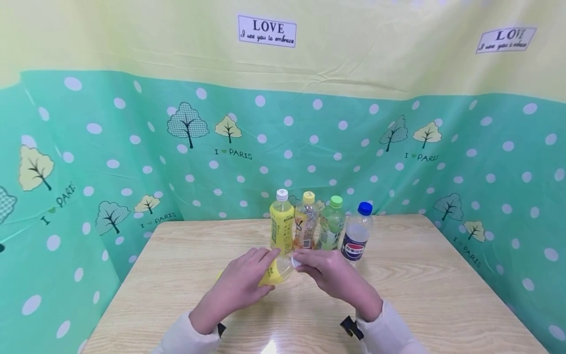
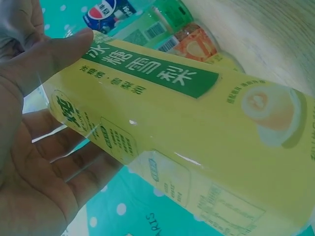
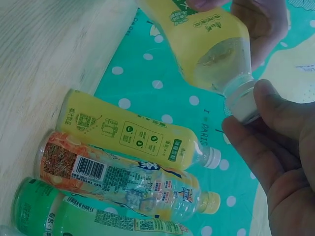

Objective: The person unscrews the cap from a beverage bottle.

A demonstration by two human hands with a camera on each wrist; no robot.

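Held above the wooden table is a yellow-labelled drink bottle (image 1: pixel 275 273), tilted almost onto its side, with its neck toward the right. My left hand (image 1: pixel 245 278) grips its body; in the left wrist view the thumb lies over the label (image 2: pixel 162 123) and the fingers are underneath. The right hand (image 1: pixel 331 274) pinches the bottle's white cap (image 3: pixel 243 102) between thumb and fingers. The cap sits on the neck in the right wrist view. Whether it is loose cannot be told.
Behind the hands, several bottles stand in a row: a yellow-labelled one (image 1: pixel 282 228), an orange-labelled one (image 1: pixel 305 228), a green one (image 1: pixel 331 226) and a blue-capped Pepsi bottle (image 1: pixel 356 238). The wooden table (image 1: pixel 185 250) meets a green dotted cloth (image 1: pixel 243 182) at the back.
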